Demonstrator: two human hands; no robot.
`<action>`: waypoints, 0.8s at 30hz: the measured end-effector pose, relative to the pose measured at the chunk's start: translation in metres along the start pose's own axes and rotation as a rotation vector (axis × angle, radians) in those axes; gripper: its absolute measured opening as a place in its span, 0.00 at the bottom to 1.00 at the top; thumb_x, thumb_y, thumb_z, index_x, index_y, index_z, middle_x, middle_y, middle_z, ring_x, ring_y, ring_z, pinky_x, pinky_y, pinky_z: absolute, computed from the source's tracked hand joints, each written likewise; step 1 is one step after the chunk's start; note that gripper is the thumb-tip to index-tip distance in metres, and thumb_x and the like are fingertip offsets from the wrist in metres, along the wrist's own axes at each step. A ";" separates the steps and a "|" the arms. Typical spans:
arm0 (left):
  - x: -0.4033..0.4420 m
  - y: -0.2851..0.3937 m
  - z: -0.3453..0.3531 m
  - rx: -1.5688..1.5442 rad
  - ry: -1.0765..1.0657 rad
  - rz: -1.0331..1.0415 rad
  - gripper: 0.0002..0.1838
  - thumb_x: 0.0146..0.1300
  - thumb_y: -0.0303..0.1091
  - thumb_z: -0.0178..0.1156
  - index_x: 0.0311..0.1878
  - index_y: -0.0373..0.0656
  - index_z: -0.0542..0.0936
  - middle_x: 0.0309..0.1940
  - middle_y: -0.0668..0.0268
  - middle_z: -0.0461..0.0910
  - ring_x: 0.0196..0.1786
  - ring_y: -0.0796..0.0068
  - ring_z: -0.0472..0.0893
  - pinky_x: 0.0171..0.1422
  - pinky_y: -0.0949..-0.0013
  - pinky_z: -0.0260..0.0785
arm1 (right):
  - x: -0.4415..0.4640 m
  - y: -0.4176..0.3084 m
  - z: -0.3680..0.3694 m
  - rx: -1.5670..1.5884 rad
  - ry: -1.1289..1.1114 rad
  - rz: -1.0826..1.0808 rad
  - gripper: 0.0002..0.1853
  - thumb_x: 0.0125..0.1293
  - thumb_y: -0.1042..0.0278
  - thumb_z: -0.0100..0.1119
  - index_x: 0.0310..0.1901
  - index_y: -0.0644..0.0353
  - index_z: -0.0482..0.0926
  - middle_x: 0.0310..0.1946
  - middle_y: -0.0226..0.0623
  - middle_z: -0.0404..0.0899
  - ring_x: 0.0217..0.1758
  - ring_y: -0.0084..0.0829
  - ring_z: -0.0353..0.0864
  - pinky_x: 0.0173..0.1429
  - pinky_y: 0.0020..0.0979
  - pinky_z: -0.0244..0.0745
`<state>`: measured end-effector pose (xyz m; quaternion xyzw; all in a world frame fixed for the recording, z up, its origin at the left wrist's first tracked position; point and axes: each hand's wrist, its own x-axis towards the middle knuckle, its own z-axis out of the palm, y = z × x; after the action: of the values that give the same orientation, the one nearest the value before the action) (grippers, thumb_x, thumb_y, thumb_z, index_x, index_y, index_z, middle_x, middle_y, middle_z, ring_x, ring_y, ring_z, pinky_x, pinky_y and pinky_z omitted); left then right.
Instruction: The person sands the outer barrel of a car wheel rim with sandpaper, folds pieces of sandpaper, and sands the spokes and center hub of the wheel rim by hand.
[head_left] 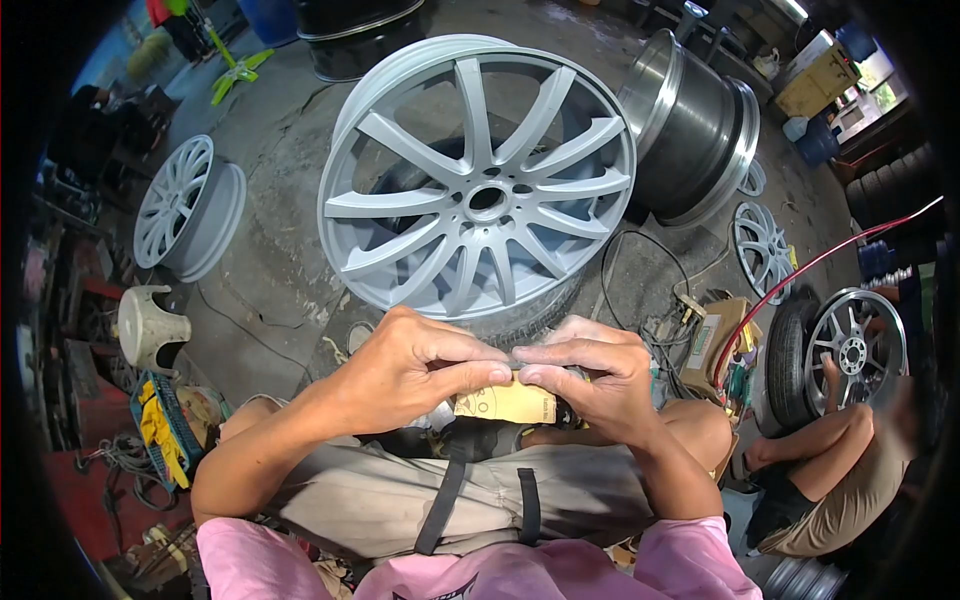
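Two-handed pinch on a yellow sheet [497,403], probably sandpaper, its printed face toward the wearer. The left hand [412,355] and right hand [602,362] meet at its upper edge, above the lap; the fingers [462,377] of both are closed, thumbs nearest the wearer, gripping that edge. Holding from both sides presumably keeps the small sheet straight and lets the thumbs press evenly; the free part hangs below, lettering partly visible. What lies behind the thumbs is hidden.

Just beyond the hands, a large grey wheel [470,210] lies tilted, spoked face toward the wearer, over a tire [548,318]. The tire likely lifts it off the floor [265,240] and leaves the face within reach.

Surroundings: a bare metal rim [690,125] stands close at the wheel's far right, likely limiting access on that side. A black cable [640,236] loops over the floor beside it, near a cardboard box [712,345], and a red hose [830,246] crosses the right side; either could snag. Left, a white stool [150,326] and a basket [178,402] hem in the seat. Right, another person [845,485] sits near a tire-fitted wheel [852,352].
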<state>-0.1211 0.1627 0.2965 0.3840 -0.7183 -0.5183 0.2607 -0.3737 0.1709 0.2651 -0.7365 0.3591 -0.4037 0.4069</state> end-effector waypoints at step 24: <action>-0.001 0.002 0.000 -0.184 -0.091 -0.175 0.13 0.78 0.34 0.65 0.49 0.31 0.89 0.33 0.65 0.88 0.34 0.84 0.84 0.39 0.74 0.78 | -0.002 0.002 0.004 -0.013 -0.023 0.021 0.08 0.66 0.76 0.73 0.46 0.63 0.91 0.37 0.40 0.89 0.38 0.33 0.89 0.42 0.32 0.82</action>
<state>-0.1208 0.1639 0.2983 0.3958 -0.6423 -0.6198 0.2158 -0.3715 0.1735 0.2613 -0.7399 0.3648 -0.3884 0.4106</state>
